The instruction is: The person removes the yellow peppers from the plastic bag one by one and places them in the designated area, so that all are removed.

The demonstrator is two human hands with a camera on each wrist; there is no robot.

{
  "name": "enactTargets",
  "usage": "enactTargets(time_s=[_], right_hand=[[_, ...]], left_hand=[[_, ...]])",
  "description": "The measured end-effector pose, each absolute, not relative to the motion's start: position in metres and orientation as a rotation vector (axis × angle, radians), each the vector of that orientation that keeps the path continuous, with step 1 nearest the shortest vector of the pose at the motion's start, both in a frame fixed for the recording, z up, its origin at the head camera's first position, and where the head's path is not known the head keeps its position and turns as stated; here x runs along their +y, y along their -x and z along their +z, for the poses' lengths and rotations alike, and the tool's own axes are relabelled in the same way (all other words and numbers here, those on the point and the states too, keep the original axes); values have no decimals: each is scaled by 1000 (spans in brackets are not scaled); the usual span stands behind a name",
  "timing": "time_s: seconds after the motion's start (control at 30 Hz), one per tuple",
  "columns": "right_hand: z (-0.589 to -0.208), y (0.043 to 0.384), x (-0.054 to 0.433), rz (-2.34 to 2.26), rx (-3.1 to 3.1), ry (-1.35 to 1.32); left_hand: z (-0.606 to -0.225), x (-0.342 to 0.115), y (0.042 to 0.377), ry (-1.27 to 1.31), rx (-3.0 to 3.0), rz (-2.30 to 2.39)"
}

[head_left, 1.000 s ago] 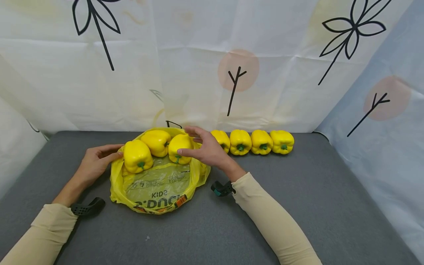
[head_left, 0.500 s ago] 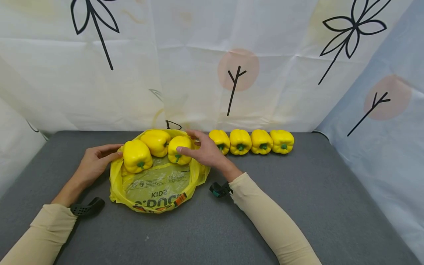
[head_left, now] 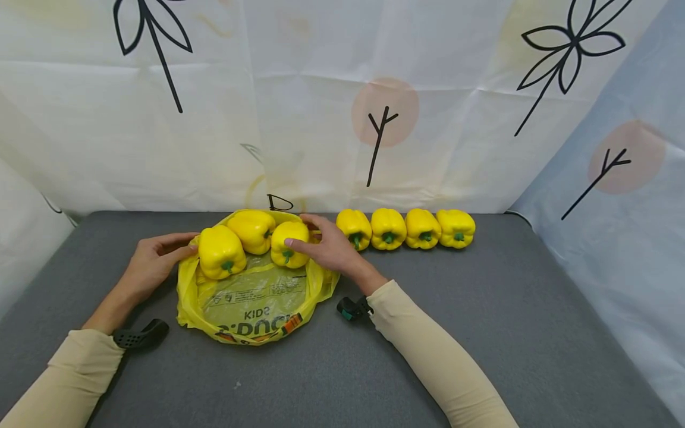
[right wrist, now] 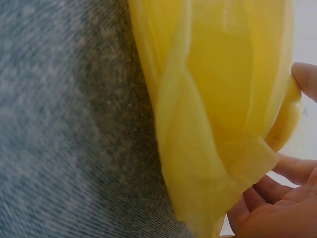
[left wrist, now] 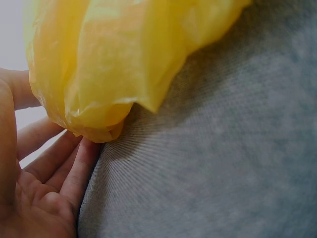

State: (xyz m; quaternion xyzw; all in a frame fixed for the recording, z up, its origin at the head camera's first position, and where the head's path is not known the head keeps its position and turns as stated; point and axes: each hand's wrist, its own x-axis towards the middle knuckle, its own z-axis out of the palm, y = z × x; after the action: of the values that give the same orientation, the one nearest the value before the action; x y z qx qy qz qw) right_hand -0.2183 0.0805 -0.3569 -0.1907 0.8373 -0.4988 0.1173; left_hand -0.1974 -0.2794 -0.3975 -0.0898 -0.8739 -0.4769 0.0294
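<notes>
A yellow plastic bag (head_left: 257,297) lies with its mouth wide and its rim rolled down, dark lettering showing inside. Three yellow bell peppers sit along its back: a left pepper (head_left: 222,253), a middle pepper (head_left: 251,232) lying on its side, and a right pepper (head_left: 289,244). My left hand (head_left: 155,264) holds the bag's left rim between thumb and fingers, close to the left pepper. My right hand (head_left: 334,246) holds the right pepper, thumb on its front and fingers behind it. In the right wrist view, the bag's side (right wrist: 213,114) hides most of that pepper.
To the right of the bag, several yellow bell peppers (head_left: 389,229) stand in a row along the back of the grey table (head_left: 428,297). A patterned white cloth (head_left: 316,137) hangs behind the table, and a bluish cloth (head_left: 621,249) hangs on the right.
My right hand has come down slightly with the right pepper, lowering it a little at the bag's back right. The left hand stays at the rim.
</notes>
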Motion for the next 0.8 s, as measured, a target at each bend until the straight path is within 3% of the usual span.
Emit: enactTargets(time_s=[0.8], right_hand=[[-359,216,77,-1321,2480,625]], left_hand=[[-398,-280,198,300,-2681,-1487]])
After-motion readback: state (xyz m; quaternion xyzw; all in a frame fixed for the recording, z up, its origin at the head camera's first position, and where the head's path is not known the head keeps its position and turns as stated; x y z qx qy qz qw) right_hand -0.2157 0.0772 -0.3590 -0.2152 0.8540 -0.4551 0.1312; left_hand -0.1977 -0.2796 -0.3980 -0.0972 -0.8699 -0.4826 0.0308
